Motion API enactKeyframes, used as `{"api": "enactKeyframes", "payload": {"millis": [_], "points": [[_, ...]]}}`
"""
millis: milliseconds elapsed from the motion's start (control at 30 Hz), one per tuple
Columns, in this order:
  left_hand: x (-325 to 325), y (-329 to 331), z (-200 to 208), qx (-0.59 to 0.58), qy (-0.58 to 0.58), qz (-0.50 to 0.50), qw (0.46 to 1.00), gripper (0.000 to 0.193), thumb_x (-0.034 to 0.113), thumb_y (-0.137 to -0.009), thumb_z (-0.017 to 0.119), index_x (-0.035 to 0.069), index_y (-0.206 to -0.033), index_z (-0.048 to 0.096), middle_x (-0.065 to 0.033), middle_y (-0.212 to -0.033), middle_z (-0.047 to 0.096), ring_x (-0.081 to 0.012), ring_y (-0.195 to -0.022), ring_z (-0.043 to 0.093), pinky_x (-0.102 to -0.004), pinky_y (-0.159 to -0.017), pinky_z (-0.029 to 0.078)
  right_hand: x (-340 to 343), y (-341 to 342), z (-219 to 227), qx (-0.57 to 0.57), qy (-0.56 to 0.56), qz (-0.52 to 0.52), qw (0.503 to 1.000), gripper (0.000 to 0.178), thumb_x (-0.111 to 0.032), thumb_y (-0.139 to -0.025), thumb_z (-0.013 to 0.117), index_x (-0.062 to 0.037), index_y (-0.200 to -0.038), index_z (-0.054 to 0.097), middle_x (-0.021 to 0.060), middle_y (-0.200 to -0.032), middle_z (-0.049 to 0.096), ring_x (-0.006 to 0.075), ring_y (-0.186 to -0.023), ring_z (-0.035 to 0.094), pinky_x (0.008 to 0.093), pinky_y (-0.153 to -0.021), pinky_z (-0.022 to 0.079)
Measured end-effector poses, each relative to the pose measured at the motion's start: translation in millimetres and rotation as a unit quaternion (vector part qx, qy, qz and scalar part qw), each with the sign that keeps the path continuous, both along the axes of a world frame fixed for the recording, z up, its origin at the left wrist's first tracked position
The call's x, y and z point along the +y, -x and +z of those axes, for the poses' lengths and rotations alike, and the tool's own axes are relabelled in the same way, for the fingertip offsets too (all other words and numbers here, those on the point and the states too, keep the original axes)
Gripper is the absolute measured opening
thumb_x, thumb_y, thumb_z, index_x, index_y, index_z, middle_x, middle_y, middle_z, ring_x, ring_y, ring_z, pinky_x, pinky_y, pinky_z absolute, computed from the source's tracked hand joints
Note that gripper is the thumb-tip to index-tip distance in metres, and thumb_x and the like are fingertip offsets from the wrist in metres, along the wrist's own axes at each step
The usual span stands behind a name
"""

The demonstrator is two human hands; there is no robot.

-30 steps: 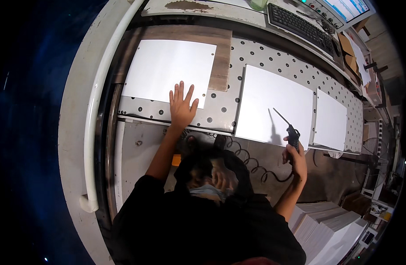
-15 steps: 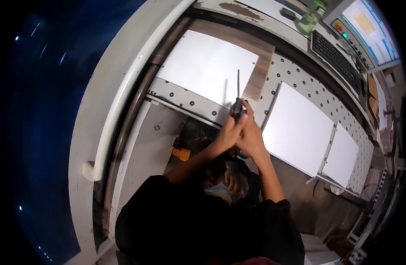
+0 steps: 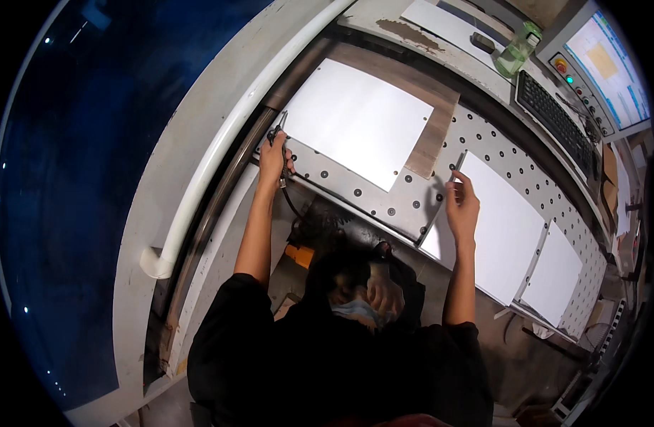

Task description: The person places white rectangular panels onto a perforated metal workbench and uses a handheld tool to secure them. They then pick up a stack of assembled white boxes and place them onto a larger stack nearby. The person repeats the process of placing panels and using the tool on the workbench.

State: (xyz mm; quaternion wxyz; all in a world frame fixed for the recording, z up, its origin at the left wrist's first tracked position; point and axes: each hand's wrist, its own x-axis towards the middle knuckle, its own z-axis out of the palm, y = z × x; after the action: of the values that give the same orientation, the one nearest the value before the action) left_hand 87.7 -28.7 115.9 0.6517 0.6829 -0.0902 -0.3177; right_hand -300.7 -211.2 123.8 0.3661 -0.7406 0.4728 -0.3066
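My left hand (image 3: pixel 273 162) is closed round a black air blow gun (image 3: pixel 275 134) at the near left corner of a white panel (image 3: pixel 362 117). From the gun's handle a dark hose (image 3: pixel 291 203) hangs down past the table edge. The gun's thin nozzle points away from me, beside the panel's left edge. My right hand (image 3: pixel 462 206) is above the left edge of a second white panel (image 3: pixel 494 220), fingers loosely bent and apart, with nothing seen in it. Whether its fingertips touch the panel, I cannot tell.
A brown board (image 3: pixel 441 135) lies under the first panel. The grey table (image 3: pixel 476 135) is dotted with black studs. A third white panel (image 3: pixel 555 274) lies farther right. A white rail (image 3: pixel 227 128) curves along the left; a keyboard (image 3: pixel 555 117), green bottle (image 3: pixel 515 53) and screen (image 3: pixel 608 60) stand far right.
My hands were together on the blow gun at the first panel's near edge. Now they are apart: the left has carried the gun leftward, and the right has moved right, off the gun.
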Motion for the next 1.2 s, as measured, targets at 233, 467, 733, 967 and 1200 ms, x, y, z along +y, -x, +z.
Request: {"api": "enactKeyframes", "payload": {"millis": [233, 467, 733, 967, 1200], "points": [[-98.9, -49.9, 19.2, -0.075, -0.014, -0.093, 0.993, 0.028, 0.034, -0.102, 0.056, 0.007, -0.099, 0.051, -0.0016, -0.062, 0.051, -0.0135, -0.042, 0.050, -0.0327, -0.036, 0.044, -34.3, 31.4, -65.9, -0.246, -0.058, -0.101, 0.962, 0.017, -0.010, -0.101, 0.055, 0.0010, -0.108, 0.066, 0.0044, -0.085, 0.067, 0.0090, -0.076, 0.061, 0.0237, -0.070, 0.050], [-113.1, 17.7, 18.3, -0.045, -0.101, -0.408, 0.906, 0.047, 0.051, -0.101, 0.058, 0.005, -0.108, 0.063, 0.0007, -0.057, 0.055, -0.0125, -0.042, 0.055, -0.0301, -0.039, 0.048, -30.5, 39.9, -68.2, -0.216, -0.055, -0.135, 0.966, 0.019, -0.010, -0.100, 0.055, 0.0012, -0.104, 0.069, 0.0045, -0.082, 0.067, 0.0094, -0.075, 0.061, 0.0240, -0.071, 0.049], [-23.0, 168.9, 34.0, 0.157, -0.050, -0.793, 0.586, 0.053, 0.044, -0.090, 0.074, 0.013, -0.132, 0.065, 0.0014, -0.084, 0.064, -0.0073, -0.064, 0.055, -0.0213, -0.056, 0.045, -31.9, 31.9, -57.0, -0.218, -0.076, -0.118, 0.966, 0.018, -0.010, -0.100, 0.056, 0.0017, -0.103, 0.069, 0.0037, -0.081, 0.067, 0.0087, -0.074, 0.060, 0.0236, -0.070, 0.048], [0.1, 132.2, 93.3, -0.126, -0.246, -0.598, 0.753, 0.049, 0.036, -0.097, 0.067, 0.007, -0.136, 0.061, -0.0158, -0.123, 0.069, -0.0259, -0.116, 0.064, -0.0392, -0.093, 0.052, -31.2, 31.4, -61.8, -0.194, -0.063, -0.134, 0.970, 0.017, -0.009, -0.100, 0.057, 0.0016, -0.103, 0.070, 0.0045, -0.082, 0.068, 0.0089, -0.074, 0.061, 0.0238, -0.072, 0.050], [74.9, 85.4, 167.5, -0.409, 0.053, 0.117, 0.904, 0.047, 0.018, -0.099, 0.063, 0.000, -0.141, 0.049, -0.0094, -0.092, 0.062, -0.0181, -0.082, 0.061, -0.0305, -0.079, 0.051, -30.5, 31.1, -60.9, -0.167, -0.047, -0.118, 0.978, 0.018, -0.010, -0.100, 0.057, 0.0016, -0.103, 0.070, 0.0055, -0.083, 0.069, 0.0099, -0.076, 0.063, 0.0242, -0.073, 0.051]]}}
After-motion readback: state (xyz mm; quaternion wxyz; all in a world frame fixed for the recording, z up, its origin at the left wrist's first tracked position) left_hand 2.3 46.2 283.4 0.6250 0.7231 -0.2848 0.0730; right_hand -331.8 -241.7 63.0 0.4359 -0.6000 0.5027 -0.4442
